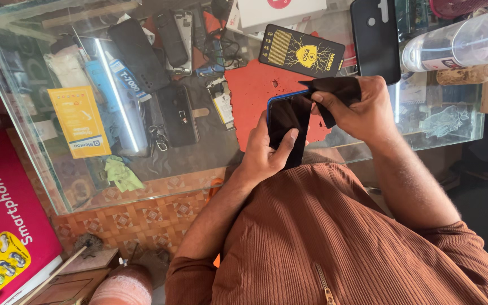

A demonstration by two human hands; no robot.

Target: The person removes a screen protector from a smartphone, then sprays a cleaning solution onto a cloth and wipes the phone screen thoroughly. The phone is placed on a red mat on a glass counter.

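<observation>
Black-screened, blue-edged smartphone (287, 123) in hands

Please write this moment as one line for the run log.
left hand: holds blue-edged black phone | right hand: pinches black cloth at phone top | below: red mat

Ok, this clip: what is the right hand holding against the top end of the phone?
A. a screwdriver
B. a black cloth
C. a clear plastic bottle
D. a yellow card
B: the right hand pinches a black cloth at the top end of the blue-edged phone, which the left hand holds from below; the clear bottle lies apart on the glass counter.
</observation>
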